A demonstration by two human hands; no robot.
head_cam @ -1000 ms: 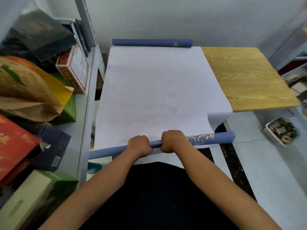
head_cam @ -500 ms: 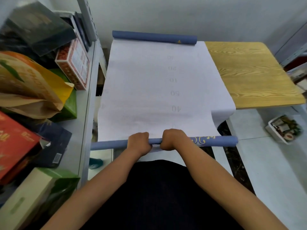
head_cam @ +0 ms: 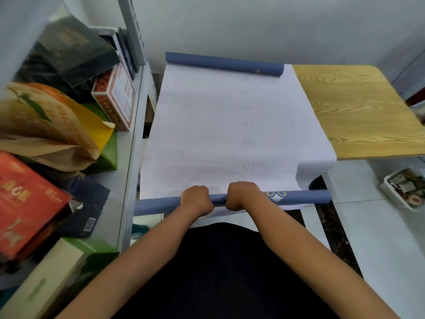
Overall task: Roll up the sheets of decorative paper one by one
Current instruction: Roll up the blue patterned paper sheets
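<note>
1. Hands: left hand [head_cam: 197, 199] & right hand [head_cam: 241, 195] sit side by side near the middle of the near roll [head_cam: 296, 197], fingers curled over it, both gripping. Roll = blue tube w/ gold motif showing just right of the right hand; it lies at the near edge of the surface [head_cam: 358, 111], both ends sticking out past the hands.
2. Sheet [head_cam: 218, 125]: white back side up, faint numbers showing through, spread flat from the near roll to a far roll [head_cam: 224, 64] at the back edge, by the wall. Most of the length not yet rolled, by my read.
3. Risk, skew: grip is central only, ends unsupported. If one hand turns faster, the roll likely goes cone-shaped w/ uneven edges.
4. Risk, crease: sheet's near-right corner [head_cam: 315, 166] droops off the surface edge. Could fold or wrinkle as it feeds into the roll.
5. Risk, slack: w/o tension the winding prob. goes loose; the far roll may slide toward the person when pulled.
6. Around: shelf [head_cam: 128, 157] on the left packed w/ boxes & bags, incl. an orange box [head_cam: 25, 199] & a paper bag [head_cam: 46, 125]. The roll's left end [head_cam: 151, 204] is near the shelf edge & could snag there.
7. Right side: bare wood surface; small tray [head_cam: 404, 191] of bits on the floor, well apart, no obstruction.
</note>
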